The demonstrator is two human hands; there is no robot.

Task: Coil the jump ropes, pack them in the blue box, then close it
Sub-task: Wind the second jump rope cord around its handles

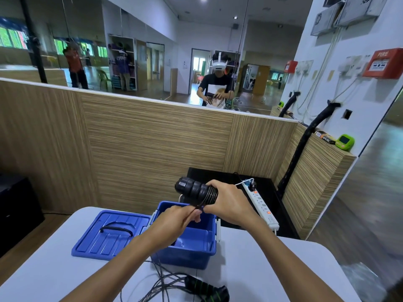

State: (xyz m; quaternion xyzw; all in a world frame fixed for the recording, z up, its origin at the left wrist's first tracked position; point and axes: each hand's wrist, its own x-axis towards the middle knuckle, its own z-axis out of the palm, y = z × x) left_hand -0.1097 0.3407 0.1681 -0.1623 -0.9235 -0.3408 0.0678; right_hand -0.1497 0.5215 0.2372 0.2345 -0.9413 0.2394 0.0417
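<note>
The right hand (229, 203) clamps the rope handles (192, 189), long axis leftward; the left hand (174, 219) pinches cord (199, 206) just below, above the blue box (196, 247).

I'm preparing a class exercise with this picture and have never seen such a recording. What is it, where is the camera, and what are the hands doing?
No machine here: a person wears a wide-angle camera on the head, looking down at their own bare hands. The right hand grips a pair of black ribbed jump-rope handles with black cord wound round them; the left hand pinches that cord. Below, on the white table, stands an open blue plastic box, its blue lid lying beside it. A second black jump rope with green-striped handles lies loose near the table's front edge.
</note>
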